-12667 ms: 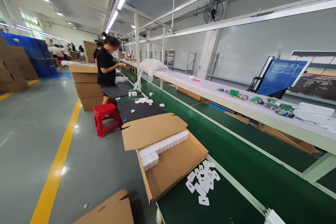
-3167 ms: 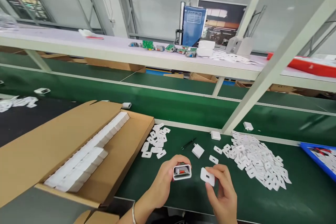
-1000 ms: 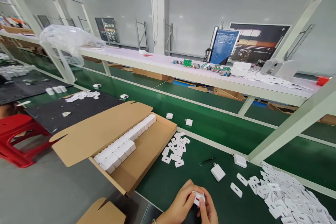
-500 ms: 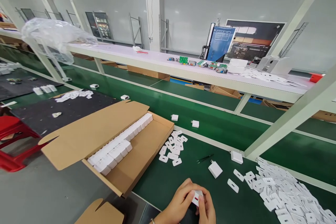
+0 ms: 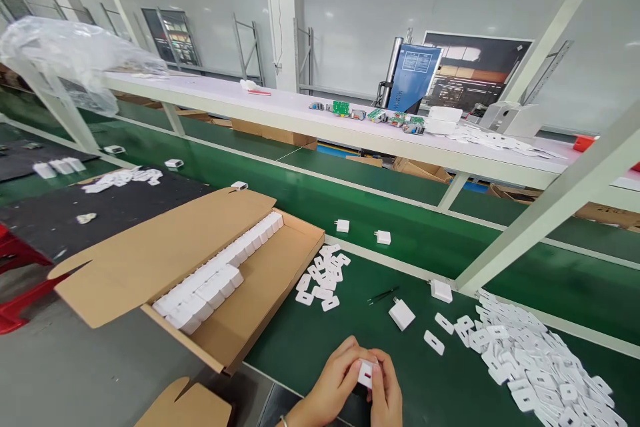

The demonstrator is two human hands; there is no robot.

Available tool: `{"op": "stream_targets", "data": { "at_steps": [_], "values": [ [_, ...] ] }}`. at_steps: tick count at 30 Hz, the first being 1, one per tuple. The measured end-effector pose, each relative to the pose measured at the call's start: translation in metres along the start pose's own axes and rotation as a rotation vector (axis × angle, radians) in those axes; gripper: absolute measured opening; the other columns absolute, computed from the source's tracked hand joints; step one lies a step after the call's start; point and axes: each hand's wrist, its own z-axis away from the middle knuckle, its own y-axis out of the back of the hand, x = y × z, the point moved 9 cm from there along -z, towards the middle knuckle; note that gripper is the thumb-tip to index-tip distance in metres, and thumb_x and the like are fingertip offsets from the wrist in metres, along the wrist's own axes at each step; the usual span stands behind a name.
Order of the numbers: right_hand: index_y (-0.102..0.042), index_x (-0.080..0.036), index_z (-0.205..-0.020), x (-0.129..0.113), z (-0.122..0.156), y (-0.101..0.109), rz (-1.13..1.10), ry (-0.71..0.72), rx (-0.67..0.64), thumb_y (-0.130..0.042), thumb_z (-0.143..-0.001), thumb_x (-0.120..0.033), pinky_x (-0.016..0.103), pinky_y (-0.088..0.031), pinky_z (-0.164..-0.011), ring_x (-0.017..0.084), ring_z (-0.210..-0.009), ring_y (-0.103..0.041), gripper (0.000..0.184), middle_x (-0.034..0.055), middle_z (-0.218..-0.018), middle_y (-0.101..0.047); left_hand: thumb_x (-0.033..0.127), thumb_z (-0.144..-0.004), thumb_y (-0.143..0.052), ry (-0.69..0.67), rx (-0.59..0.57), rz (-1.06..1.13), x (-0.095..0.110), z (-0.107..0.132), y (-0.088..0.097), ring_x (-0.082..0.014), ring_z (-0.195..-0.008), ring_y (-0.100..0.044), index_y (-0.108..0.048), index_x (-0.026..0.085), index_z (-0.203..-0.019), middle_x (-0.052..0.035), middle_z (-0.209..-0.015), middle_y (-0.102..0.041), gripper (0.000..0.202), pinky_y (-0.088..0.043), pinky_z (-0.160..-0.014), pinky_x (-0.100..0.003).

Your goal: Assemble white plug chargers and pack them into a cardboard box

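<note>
A small white block, dark red showing in the slot of its visible face, is held between the left hand and right hand, its sides mostly hidden.

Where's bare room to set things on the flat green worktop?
Free, toward its front: between the right hand and the large heap of flat white plates; between the left hand and the brown cardboard box. Crowded: that heap and the smaller pile beside the box.

Head-worn camera, near, facing forward, down over bench.
</note>
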Motion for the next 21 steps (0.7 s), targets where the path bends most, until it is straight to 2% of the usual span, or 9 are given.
{"op": "stream_targets", "data": {
  "at_steps": [6, 9, 11, 15, 17, 19, 21],
  "values": [
    [-0.072, -0.021, -0.096, -0.014, -0.003, -0.001, 0.033, 0.046, -0.056, -0.053, -0.093, -0.078, 0.027, -0.047, -0.055, 0.018, -0.059, -0.057, 0.059, 0.0024, -0.076, -0.069, 0.053, -0.112, -0.027, -0.005, -0.028, 0.041, 0.003, 0.000, 0.000, -0.0237, -0.100, -0.060, -0.072, 0.019, -0.121, -0.0101, -0.105, -0.067, 0.058, -0.050, -0.093, -0.038],
    [-0.072, -0.021, -0.100, -0.010, -0.004, 0.000, 0.025, 0.019, -0.062, -0.049, -0.096, -0.076, 0.027, -0.047, -0.054, 0.018, -0.059, -0.056, 0.060, 0.0033, -0.078, -0.069, 0.056, -0.110, -0.031, -0.008, -0.074, 0.029, 0.004, -0.001, -0.003, -0.0233, -0.102, -0.058, -0.068, 0.020, -0.129, -0.0101, -0.112, -0.066, 0.054, -0.049, -0.095, -0.038],
    [-0.071, -0.021, -0.109, -0.007, -0.002, 0.000, 0.003, 0.020, -0.083, -0.047, -0.099, -0.072, 0.027, -0.048, -0.053, 0.017, -0.061, -0.058, 0.058, 0.0045, -0.085, -0.072, 0.057, -0.108, -0.039, 0.003, -0.079, 0.005, 0.002, -0.001, -0.003, -0.0221, -0.097, -0.058, -0.068, 0.020, -0.127, -0.0092, -0.109, -0.063, 0.050, -0.050, -0.089, -0.036],
    [-0.068, -0.021, -0.121, -0.009, 0.000, -0.005, 0.001, 0.074, -0.176, -0.064, -0.095, -0.061, 0.028, -0.059, -0.069, 0.022, -0.085, -0.071, 0.049, 0.0094, -0.112, -0.076, 0.055, -0.107, -0.043, 0.010, -0.033, 0.022, -0.001, 0.002, 0.000, -0.0212, -0.093, -0.058, -0.070, 0.019, -0.122, -0.0085, -0.104, -0.060, 0.047, -0.048, -0.082, -0.032],
    [-0.068, -0.021, -0.122, -0.011, 0.001, -0.005, -0.008, 0.084, -0.198, -0.069, -0.093, -0.056, 0.029, -0.061, -0.078, 0.024, -0.096, -0.073, 0.045, 0.0105, -0.116, -0.076, 0.055, -0.107, -0.043, 0.009, -0.035, 0.031, -0.002, 0.003, -0.001, -0.0217, -0.094, -0.057, -0.071, 0.019, -0.122, -0.0085, -0.103, -0.060, 0.047, -0.048, -0.083, -0.033],
    [-0.066, -0.021, -0.124, -0.011, 0.002, -0.005, -0.035, 0.085, -0.206, -0.067, -0.095, -0.053, 0.031, -0.062, -0.082, 0.024, -0.099, -0.074, 0.043, 0.0109, -0.118, -0.075, 0.057, -0.106, -0.046, 0.028, -0.047, 0.062, -0.006, 0.004, -0.002, -0.0231, -0.099, -0.057, -0.068, 0.021, -0.128, -0.0095, -0.109, -0.061, 0.048, -0.049, -0.089, -0.036],
    [-0.062, -0.021, -0.130, -0.007, 0.004, -0.003, -0.051, 0.092, -0.191, -0.067, -0.096, -0.050, 0.033, -0.062, -0.088, 0.026, -0.106, -0.073, 0.045, 0.0125, -0.124, -0.071, 0.061, -0.106, -0.044, 0.077, -0.036, 0.199, -0.014, 0.003, -0.001, -0.0239, -0.106, -0.058, -0.057, 0.023, -0.144, -0.0108, -0.119, -0.062, 0.055, -0.048, -0.097, -0.039]
  ]
}}
